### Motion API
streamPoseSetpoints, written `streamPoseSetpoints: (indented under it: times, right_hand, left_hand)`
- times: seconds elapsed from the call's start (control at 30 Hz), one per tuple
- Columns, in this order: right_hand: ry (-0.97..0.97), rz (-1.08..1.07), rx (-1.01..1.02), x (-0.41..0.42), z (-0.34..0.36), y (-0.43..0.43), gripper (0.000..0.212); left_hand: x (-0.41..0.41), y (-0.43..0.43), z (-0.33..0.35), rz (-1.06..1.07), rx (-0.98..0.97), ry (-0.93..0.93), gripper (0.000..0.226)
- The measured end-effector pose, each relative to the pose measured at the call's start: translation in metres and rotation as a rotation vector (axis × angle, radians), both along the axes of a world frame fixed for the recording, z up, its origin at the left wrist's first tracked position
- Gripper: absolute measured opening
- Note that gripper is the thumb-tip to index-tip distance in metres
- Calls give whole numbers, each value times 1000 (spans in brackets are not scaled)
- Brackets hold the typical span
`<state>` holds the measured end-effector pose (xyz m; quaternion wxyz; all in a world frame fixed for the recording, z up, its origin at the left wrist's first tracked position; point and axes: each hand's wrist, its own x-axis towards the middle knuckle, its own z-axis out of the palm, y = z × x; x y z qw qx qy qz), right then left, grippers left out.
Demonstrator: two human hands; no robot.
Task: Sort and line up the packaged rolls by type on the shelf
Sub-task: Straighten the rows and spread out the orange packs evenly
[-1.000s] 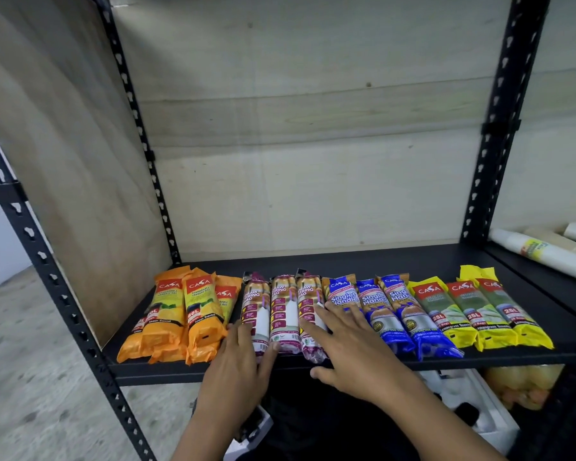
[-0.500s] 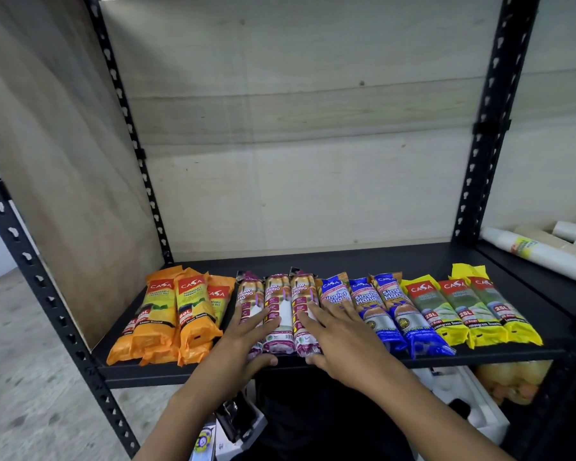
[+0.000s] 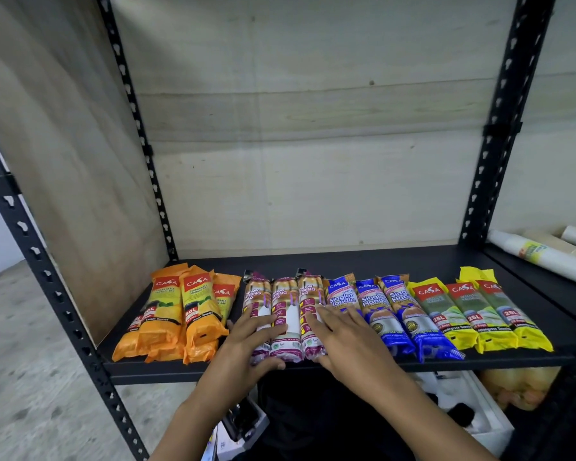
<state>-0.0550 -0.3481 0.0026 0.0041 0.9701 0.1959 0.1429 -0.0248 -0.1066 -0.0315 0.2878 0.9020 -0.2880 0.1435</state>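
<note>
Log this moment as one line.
step: line up rolls | left hand: flat on purple rolls | right hand: flat across purple rolls and blue rolls | orange rolls, yellow rolls: grouped, untouched

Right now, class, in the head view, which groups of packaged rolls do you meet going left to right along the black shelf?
orange degradable-bag packs → maroon draw-string packs → blue singlet-handle packs → yellow 25L packs → loose white rolls on the neighbouring shelf.
</note>
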Motion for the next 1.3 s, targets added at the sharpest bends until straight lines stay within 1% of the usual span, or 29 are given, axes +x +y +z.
streamPoseSetpoints:
  times: [0.1, 0.17, 0.4, 0.6, 1.0, 1.13, 1.2, 1.3]
  right_hand:
    - [21, 5, -6, 1, 2, 2, 75]
    - [29, 8, -3, 1, 3, 2, 75]
    - [65, -1, -15, 0, 5, 4, 75]
    - [108, -10, -27, 1, 5, 3, 76]
    - [211, -24, 68, 6, 12, -1, 92]
    - [221, -31, 77, 4, 14, -2, 94]
    - [217, -18, 64, 0, 16, -3, 100]
    - [181, 10, 77, -17, 32, -7, 107]
  left_hand:
    - [-1, 0, 1, -15, 26, 1, 71]
    - [0, 0, 0, -22, 58, -2, 73]
    - [7, 1, -2, -27, 71, -53, 66]
    - [4, -1, -2, 6, 83, -72, 66]
    - [8, -1, 2, -4, 6, 3, 62]
    - [6, 0, 1, 0, 9, 14, 64]
    - [4, 0, 2, 0, 12, 10, 67]
    - [-5, -5, 4, 22, -43, -30, 72]
